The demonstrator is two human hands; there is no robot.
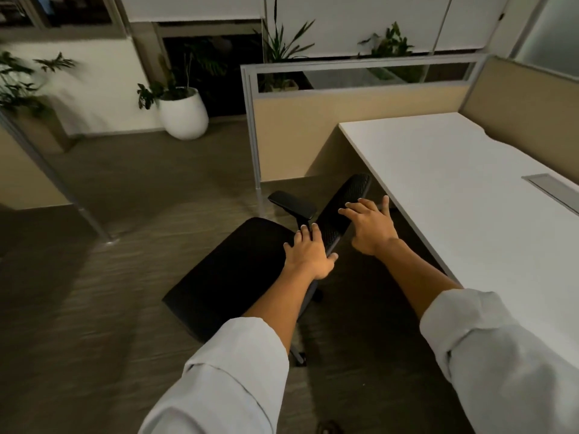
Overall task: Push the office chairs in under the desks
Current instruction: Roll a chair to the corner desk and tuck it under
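- Office chair stands beside the tabletop, seat turned away.
- Backrest is held by left hand; right hand rests flat, fingers spread.
- Chair should be swivelled before being pushed under.

Pale grey-white shirt sleeves (cuffs rolled back), bare forearms.

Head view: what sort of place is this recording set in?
Most likely an open-plan office with cubicles. A white desk stands inside tan partition panels with a glazed top strip, a black mesh office chair stands beside it, and potted plants, one in a white planter, line the aisle.
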